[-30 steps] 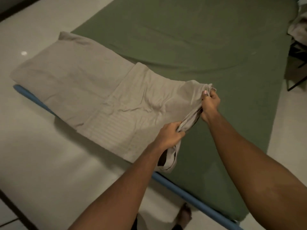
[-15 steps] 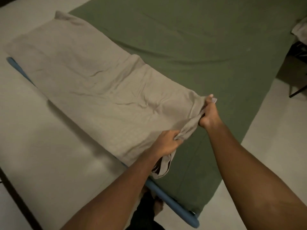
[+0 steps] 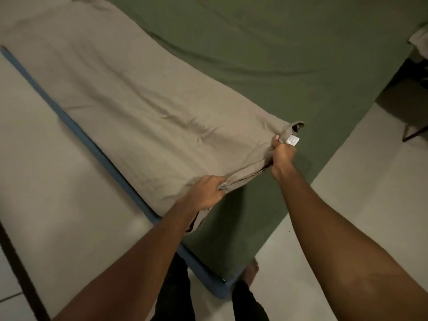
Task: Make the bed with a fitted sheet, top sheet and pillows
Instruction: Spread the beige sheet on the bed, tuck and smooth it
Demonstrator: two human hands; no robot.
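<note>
Head view, looking down at a bed [image 3: 217,289] with a blue rim, dressed in a green fitted sheet [image 3: 301,66]. Holding the near end of a tan top sheet [image 3: 139,112] with both hands. Gripping a bunch of the cloth with the left hand [image 3: 205,193], fingers curled tight round it, close to the bed's left edge and not far from its near corner. Pinching the other corner of the cloth with the right hand [image 3: 283,156], fingers and thumb curled round the fold, farther in over the green. Showing a small white tag [image 3: 292,139] just above the right hand's knuckles. Lying long and folded along the left edge of the bed, reaching from the hands away toward the far left corner, flat with a few soft creases. Standing on a pale floor [image 3: 347,205], with a bare foot [image 3: 251,269] just beside the bed's near corner. Past the right edge, thin dark furniture legs [image 3: 414,130].
</note>
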